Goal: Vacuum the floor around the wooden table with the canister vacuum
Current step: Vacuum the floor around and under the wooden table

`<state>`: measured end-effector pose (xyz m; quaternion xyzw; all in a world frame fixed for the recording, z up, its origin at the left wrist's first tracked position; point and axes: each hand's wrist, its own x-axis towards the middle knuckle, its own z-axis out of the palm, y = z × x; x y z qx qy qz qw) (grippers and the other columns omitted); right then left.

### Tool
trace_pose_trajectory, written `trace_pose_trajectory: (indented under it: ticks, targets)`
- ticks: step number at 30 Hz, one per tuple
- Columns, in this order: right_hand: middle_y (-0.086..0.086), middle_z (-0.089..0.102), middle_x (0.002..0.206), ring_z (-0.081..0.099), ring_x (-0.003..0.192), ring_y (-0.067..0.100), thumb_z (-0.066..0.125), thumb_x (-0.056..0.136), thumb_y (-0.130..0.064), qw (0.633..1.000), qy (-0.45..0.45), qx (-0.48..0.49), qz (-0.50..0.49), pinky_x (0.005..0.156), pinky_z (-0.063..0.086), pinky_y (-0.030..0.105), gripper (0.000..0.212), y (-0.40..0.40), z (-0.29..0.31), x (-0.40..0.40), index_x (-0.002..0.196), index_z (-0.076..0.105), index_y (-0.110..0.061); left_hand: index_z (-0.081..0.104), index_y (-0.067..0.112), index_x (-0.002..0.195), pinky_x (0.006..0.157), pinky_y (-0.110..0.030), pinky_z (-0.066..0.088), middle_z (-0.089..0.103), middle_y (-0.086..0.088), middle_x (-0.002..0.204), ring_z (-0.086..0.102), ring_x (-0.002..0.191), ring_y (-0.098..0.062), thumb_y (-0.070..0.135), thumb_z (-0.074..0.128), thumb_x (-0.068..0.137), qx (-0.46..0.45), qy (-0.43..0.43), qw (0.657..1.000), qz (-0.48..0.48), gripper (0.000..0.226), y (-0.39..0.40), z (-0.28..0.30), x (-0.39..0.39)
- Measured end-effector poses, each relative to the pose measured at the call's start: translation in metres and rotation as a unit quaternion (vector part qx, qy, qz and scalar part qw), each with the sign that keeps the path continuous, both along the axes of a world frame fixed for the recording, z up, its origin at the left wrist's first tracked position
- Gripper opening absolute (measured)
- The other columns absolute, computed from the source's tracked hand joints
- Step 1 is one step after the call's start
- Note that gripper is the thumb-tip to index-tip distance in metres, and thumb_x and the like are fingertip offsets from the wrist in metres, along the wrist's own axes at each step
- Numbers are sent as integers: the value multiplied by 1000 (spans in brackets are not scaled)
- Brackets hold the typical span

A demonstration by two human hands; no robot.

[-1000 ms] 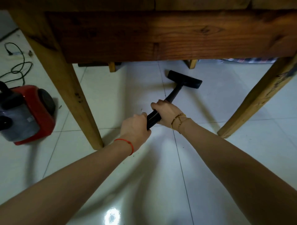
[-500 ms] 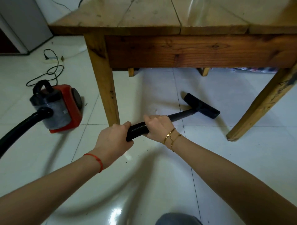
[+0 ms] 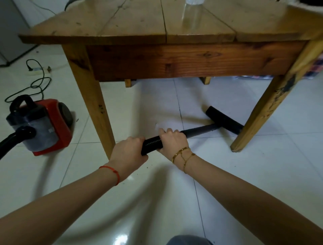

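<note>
Floor (image 3: 262,174): glossy pale tiles with dark grout lines, scattered with small dark specks near the hands.
Far left: grey cabinet (image 3: 10,31) at the frame edge; white power strip (image 3: 39,72) on the tiles with a black cord (image 3: 37,84) looping toward the canister.
Canister vacuum (image 3: 43,127): red body, clear dust bin, black carry handle; sat on the floor left of the near-left table leg, well apart from the nozzle.
Hose (image 3: 12,139): black, left the canister front and ran off the left edge.
Near-left leg (image 3: 90,105): stood between canister and hands, just beside the left hand.
Left hand (image 3: 128,153): curled tight around the ribbed black wand end; red string at the wrist.
Wand (image 3: 197,130): black tube, lay low, angled up to the right toward the nozzle.
Right hand (image 3: 172,139): wrapped over the wand just ahead of the left hand, knuckles up; gold bracelets at the wrist.
Wooden table (image 3: 157,26): plank top, dark apron; clear container (image 3: 192,1) at the top edge, cut off.
Nozzle (image 3: 224,119): black bar flat on the tiles under the table, its right end just beside the near-right leg.
Near-right leg (image 3: 279,98): stained dark, slanted, blocked the nozzle's right side.
Far right: patterned cloth (image 3: 314,68) behind that leg.
</note>
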<state>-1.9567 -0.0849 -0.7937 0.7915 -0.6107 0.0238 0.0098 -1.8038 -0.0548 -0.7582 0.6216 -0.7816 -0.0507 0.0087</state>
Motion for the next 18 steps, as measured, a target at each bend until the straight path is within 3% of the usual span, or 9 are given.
trace_pose_trajectory:
  ticks: [3,7,12,18]
  targets:
    - [14,59,110,55,104,33,61,87,-34,999,-13,30,-38,78,48,39,43,-13,-9,-32,119,47,-10,55,21,101,55,-28,44,57,2,76,61,70,-24,25,56,81,13,19,1000,-21,21,-15,-10,-34]
    - [16,58,113,50,113,35,63,86,-29,996,-30,45,-69,87,51,44,43,-39,-21,-72,121,48,-8,53,16,103,58,-29,39,61,-5,87,61,77,-29,23,55,82,10,29,999,-37,22,-40,-19,-77]
    - [17,57,110,52,108,35,65,85,-23,996,-30,64,-58,86,51,44,38,-75,-24,-107,116,51,-7,53,12,105,57,-28,36,49,-1,80,48,65,-21,22,55,85,10,44,998,-41,22,-71,-28,-112]
    - [13,59,101,56,98,31,66,82,-20,997,-44,61,-36,80,52,39,28,-112,-22,-117,105,53,-9,53,10,108,60,-29,40,59,-5,92,59,74,-24,23,55,87,13,68,997,-23,25,-95,-24,-120]
